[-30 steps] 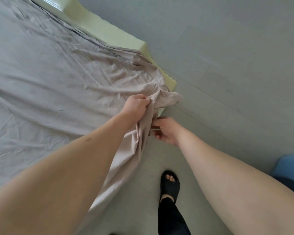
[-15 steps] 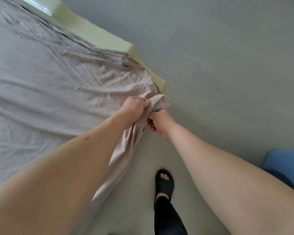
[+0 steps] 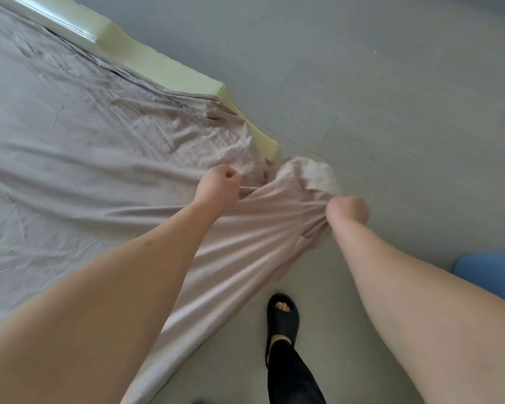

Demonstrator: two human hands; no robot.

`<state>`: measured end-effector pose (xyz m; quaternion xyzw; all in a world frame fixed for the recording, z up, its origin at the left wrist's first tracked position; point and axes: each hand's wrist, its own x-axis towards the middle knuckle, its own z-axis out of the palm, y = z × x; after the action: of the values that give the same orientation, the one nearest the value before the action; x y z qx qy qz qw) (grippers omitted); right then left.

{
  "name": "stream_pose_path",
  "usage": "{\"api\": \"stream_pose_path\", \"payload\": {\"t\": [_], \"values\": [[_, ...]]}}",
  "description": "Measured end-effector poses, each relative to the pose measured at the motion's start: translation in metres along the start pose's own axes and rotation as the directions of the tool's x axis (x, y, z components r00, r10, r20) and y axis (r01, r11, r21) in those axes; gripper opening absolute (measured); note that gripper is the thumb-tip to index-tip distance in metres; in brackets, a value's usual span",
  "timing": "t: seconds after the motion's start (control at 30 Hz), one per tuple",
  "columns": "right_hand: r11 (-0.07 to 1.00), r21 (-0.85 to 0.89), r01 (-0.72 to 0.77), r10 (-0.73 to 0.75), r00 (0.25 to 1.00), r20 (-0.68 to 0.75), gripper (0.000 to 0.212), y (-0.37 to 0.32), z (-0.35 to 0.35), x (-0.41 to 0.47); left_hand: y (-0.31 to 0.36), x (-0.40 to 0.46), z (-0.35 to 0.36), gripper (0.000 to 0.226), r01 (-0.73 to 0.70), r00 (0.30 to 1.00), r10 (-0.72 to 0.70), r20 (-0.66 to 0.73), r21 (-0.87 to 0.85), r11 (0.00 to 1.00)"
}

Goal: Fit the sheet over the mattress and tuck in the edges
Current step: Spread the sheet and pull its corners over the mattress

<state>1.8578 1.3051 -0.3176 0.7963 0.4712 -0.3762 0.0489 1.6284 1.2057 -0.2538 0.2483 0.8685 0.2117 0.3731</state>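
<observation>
Two hands are gripping the sheet [image 3: 70, 158] at the near corner of the mattress [image 3: 164, 71], and I am reading this as the corner-fitting step. My left hand [image 3: 218, 186] is fisted on a fold of fabric right at the mattress's edge, just short of the corner, while my right hand [image 3: 347, 212] is bunching a gathered handful out past the corner, over the floor [image 3: 391, 83]. Between the two fists the cloth is pulling into taut pleats, and a loose puff of the sheet's corner [image 3: 306, 173] is sticking up beyond them.

Most of the sheet is lying across the mattress top, wrinkled but spread; its long near side is hanging off the edge and trailing down toward the floor beside my sandalled foot [image 3: 282, 319]. The pale green mattress is still showing bare along the far edge and at the corner tip, so I am judging this corner as not yet covered.

To do this well, I am thinking the right hand should be carrying its handful outward and down around the corner tip while the left hand is pinning the fabric on top so the spread part is not dragging along. I would be keeping tension even, so the pleats flatten rather than twist, and watching that the hanging side is not catching under my foot. Whether the hem is elasticated I cannot tell. A blue object [image 3: 490, 272] is sitting at the right edge of view.
</observation>
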Motion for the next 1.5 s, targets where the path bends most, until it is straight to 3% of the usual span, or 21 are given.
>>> {"api": "stream_pose_path", "payload": {"t": [0.1,0.13,0.27,0.4,0.57,0.67,0.73,0.87,0.93,1.0,1.1,1.13,1.23,1.3,1.4,1.5], "values": [[0.959,-0.277,0.061,0.05,0.926,0.375,0.033,0.011,0.0,-0.017,-0.011,-0.005,-0.005,0.016,0.001,0.999,0.007,-0.048,0.166,0.986],[0.95,-0.292,0.108,0.027,0.906,0.422,0.034,0.01,0.003,-0.025,-0.014,-0.007,-0.005,0.016,0.0,0.998,0.01,-0.054,0.182,0.983],[0.959,-0.136,0.248,-0.193,0.925,0.327,0.042,-0.008,0.033,-0.042,-0.029,-0.02,-0.005,0.015,-0.017,0.999,0.023,-0.03,0.204,0.979],[0.913,-0.008,0.407,-0.382,0.863,0.331,0.022,-0.047,0.044,-0.062,-0.035,-0.018,-0.012,0.019,-0.038,0.999,0.042,-0.013,0.216,0.976],[0.834,-0.042,0.55,-0.517,0.806,0.289,0.043,-0.1,0.055,-0.055,-0.035,0.011,-0.028,0.053,-0.029,0.994,0.051,-0.096,0.216,0.976],[0.819,-0.118,0.562,-0.517,0.811,0.275,0.055,-0.132,0.062,-0.04,-0.034,0.04,-0.034,0.062,0.006,0.992,0.031,-0.119,0.302,0.953],[0.806,-0.158,0.571,-0.51,0.804,0.305,0.057,-0.149,0.067,-0.031,-0.036,0.058,-0.035,0.054,0.021,0.997,0.011,-0.077,0.404,0.915],[0.718,-0.312,0.622,-0.548,0.782,0.299,0.026,-0.168,0.083,-0.017,-0.047,0.078,-0.036,0.006,-0.105,0.994,0.071,0.08,0.602,0.792],[0.686,-0.366,0.629,-0.584,0.776,0.239,0.017,-0.176,0.081,-0.014,-0.046,0.081,-0.038,0.007,-0.149,0.989,0.097,0.116,0.645,0.749],[0.675,-0.342,0.654,-0.656,0.744,0.129,0.018,-0.189,0.07,-0.016,-0.031,0.081,-0.045,0.01,-0.147,0.984,0.179,0.003,0.582,0.8],[0.697,-0.148,0.701,-0.716,0.691,-0.098,0.025,-0.219,0.05,-0.017,0.008,0.088,-0.061,0.011,-0.156,0.91,0.263,-0.321,0.325,0.933],[0.702,-0.116,0.702,-0.712,0.692,-0.122,0.024,-0.226,0.047,-0.017,0.017,0.094,-0.065,0.015,-0.164,0.91,0.254,-0.328,0.279,0.946],[0.774,-0.17,0.611,-0.619,0.786,0.005,0.025,-0.227,0.052,-0.014,0.015,0.096,-0.066,0.026,-0.181,0.974,0.212,-0.075,0.299,0.937],[0.8,-0.209,0.562,-0.569,0.822,0.033,0.031,-0.213,0.057,-0.026,-0.002,0.086,-0.068,0.035,-0.187,0.977,0.208,-0.034,0.321,0.929],[0.644,-0.27,0.715,-0.729,0.681,0.064,0.036,-0.19,0.074,-0.063,-0.043,0.062,-0.081,0.041,-0.103,0.977,0.158,-0.141,0.335,0.937],[0.521,-0.281,0.806,-0.76,0.588,0.277,0.034,-0.178,0.102,-0.104,-0.092,0.034,-0.101,0.044,-0.001,0.992,0.044,-0.117,0.348,0.937]]}}
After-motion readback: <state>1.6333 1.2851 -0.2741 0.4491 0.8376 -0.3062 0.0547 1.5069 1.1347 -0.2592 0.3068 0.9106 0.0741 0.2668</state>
